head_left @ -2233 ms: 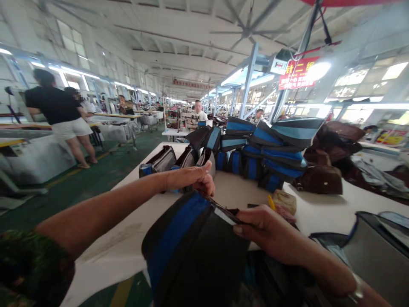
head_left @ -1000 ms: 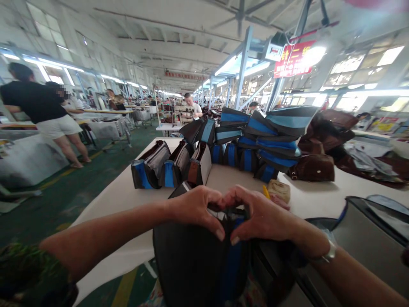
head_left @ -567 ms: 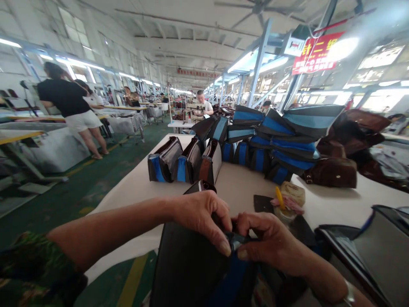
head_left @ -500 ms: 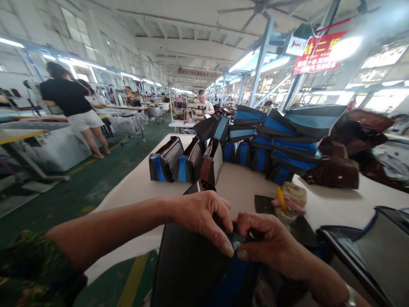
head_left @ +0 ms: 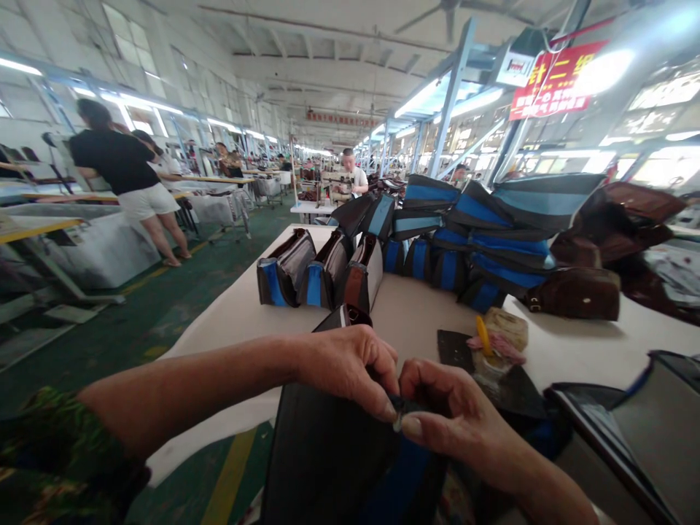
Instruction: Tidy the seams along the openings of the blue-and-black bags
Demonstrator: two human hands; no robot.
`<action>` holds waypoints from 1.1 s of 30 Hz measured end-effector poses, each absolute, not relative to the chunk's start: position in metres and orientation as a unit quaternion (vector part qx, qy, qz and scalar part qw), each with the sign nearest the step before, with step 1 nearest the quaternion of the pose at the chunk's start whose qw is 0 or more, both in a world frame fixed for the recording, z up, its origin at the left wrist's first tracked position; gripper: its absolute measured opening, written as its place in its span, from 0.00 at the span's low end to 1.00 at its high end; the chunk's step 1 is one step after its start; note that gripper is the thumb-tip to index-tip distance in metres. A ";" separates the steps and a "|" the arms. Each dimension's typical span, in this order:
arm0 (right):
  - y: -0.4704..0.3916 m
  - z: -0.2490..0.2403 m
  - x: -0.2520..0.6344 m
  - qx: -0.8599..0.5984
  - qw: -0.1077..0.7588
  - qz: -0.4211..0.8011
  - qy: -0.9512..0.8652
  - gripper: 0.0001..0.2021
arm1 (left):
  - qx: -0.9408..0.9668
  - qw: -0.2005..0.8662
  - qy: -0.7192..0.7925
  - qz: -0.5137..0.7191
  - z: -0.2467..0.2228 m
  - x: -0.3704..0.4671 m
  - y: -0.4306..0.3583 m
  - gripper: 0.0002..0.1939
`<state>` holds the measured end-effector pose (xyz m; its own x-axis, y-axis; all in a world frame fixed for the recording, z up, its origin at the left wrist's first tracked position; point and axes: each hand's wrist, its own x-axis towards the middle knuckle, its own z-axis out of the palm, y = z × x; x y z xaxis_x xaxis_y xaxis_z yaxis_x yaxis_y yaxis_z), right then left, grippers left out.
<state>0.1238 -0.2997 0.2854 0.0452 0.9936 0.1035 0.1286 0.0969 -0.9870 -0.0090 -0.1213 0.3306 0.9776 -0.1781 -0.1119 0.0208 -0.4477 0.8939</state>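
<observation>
At the pale table's (head_left: 230, 321) near side, my left hand (head_left: 347, 368) and right hand (head_left: 464, 419) pinch the dark bag (head_left: 322, 452) at its upper edge, apparently working it; the next move calls for steady fingertips.

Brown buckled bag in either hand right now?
No, the left hand and right hand both pinch the dark bag, while the brown bag sits on the table.

your pic was fairly bright up top, w/ tube lights (head_left: 141, 102) overhead & a blown-out lamp (head_left: 608, 71) flaring upper rt; windows (head_left: 670, 91) glared, the near foreground sat dim, bg went soft & edges looked stretched.
</observation>
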 end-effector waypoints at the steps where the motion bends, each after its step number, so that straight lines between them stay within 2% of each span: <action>1: -0.299 0.285 0.121 -0.529 0.507 0.422 -0.534 0.15 | 0.848 0.521 -0.041 -0.091 0.330 -0.009 -0.122 0.11; 4: -0.298 0.283 0.115 -0.556 0.513 0.417 -0.503 0.12 | 0.858 0.507 -0.025 -0.085 0.329 -0.009 -0.124 0.07; 8: -0.299 0.280 0.109 -0.580 0.529 0.399 -0.475 0.08 | 0.872 0.483 -0.016 -0.085 0.330 -0.012 -0.126 0.07; 13: -0.296 0.273 0.105 -0.595 0.545 0.370 -0.460 0.05 | 0.912 0.406 -0.032 -0.039 0.335 -0.015 -0.135 0.02; 16: -0.295 0.268 0.102 -0.607 0.549 0.324 -0.474 0.03 | 0.927 0.372 -0.049 -0.020 0.335 -0.017 -0.139 0.07; 18: -0.298 0.267 0.100 -0.612 0.545 0.248 -0.516 0.03 | 0.931 0.361 -0.047 -0.026 0.333 -0.018 -0.139 0.08; 21: -0.305 0.269 0.099 -0.579 0.506 0.105 -0.631 0.07 | 0.916 0.392 -0.029 -0.079 0.332 -0.018 -0.134 0.08; 24: -0.313 0.272 0.099 -0.533 0.410 -0.051 -0.738 0.11 | 0.860 0.486 -0.003 -0.157 0.330 -0.018 -0.127 0.08; 27: -0.317 0.269 0.096 -0.532 0.325 -0.183 -0.760 0.12 | 0.807 0.559 0.031 -0.190 0.326 -0.019 -0.123 0.15; 30: -0.320 0.266 0.093 -0.542 0.303 -0.219 -0.752 0.13 | 0.809 0.554 0.017 -0.197 0.322 -0.021 -0.123 0.18; 33: -0.328 0.268 0.096 -0.528 0.356 -0.106 -0.764 0.10 | 0.831 0.526 -0.037 -0.180 0.323 -0.023 -0.126 0.17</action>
